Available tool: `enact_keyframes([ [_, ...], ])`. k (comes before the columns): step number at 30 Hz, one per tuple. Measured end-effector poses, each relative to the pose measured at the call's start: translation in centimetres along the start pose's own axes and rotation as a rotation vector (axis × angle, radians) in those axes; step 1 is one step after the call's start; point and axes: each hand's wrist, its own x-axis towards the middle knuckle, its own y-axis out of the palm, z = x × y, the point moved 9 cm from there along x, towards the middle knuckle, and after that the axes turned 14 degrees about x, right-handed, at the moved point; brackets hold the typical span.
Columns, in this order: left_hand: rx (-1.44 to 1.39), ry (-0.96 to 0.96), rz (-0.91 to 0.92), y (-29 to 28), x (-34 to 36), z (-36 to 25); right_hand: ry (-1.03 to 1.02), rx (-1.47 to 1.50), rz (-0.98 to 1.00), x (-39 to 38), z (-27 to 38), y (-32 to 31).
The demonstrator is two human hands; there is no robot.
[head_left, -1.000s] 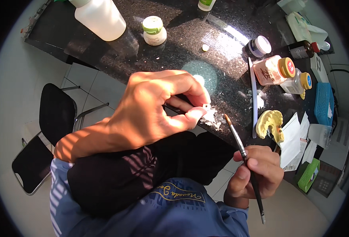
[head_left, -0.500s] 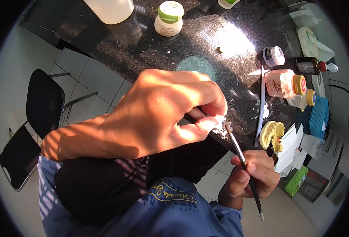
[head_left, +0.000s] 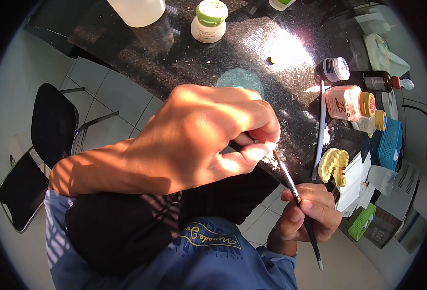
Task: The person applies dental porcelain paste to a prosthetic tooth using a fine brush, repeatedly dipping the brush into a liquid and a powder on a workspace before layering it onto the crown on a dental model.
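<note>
My left hand [head_left: 199, 135] pinches a small white piece [head_left: 271, 144] between thumb and forefinger, over the edge of the dark speckled counter [head_left: 131, 58]; the piece is partly hidden by the fingertips. My right hand [head_left: 305, 215] grips a slim brush [head_left: 284, 171] with a black handle and silver ferrule. Its brown tip is at or very close to the white piece; I cannot tell if they touch. Just right of the hands lie a long lilac stick [head_left: 318, 150], white powder [head_left: 325, 135] and a yellow dental cast [head_left: 333, 164].
Jars [head_left: 207, 26] and bottles [head_left: 344, 104] stand at the back and right of the counter, with white papers [head_left: 351, 176], a blue basket [head_left: 387, 145], a green basket [head_left: 361, 222] and a grey appliance [head_left: 402, 198]. Two black chairs [head_left: 54, 121] are on the tiled floor at left.
The brush tip has moved from below and right of my left hand's fingertips up to the white piece. My view has shifted, so the counter items appear higher and more rightward.
</note>
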Motion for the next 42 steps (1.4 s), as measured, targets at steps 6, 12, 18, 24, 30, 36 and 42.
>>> enact_keyframes([
  [6,-0.019,0.000,-0.012,0.17,0.02,0.01,-0.007,-0.004,0.040,0.13,0.00,0.00],
  [12,-0.020,-0.007,-0.015,0.00,-0.08,0.04,-0.028,0.003,0.088,0.21,0.04,0.07],
  [18,-0.017,-0.002,-0.002,0.28,0.08,0.09,-0.008,-0.005,0.073,0.19,0.01,0.08],
  [24,-0.005,0.006,-0.017,0.11,0.06,0.05,-0.005,0.021,0.060,0.07,-0.16,-0.07],
  [30,-0.003,0.013,-0.032,0.03,0.00,-0.03,-0.018,0.000,0.069,0.21,0.04,-0.18],
  [36,-0.004,0.021,-0.036,0.14,0.07,0.00,-0.001,-0.008,0.040,0.15,-0.08,0.01],
  [42,0.002,0.029,-0.043,0.07,0.12,-0.13,-0.023,-0.040,0.048,0.16,0.16,-0.12],
])
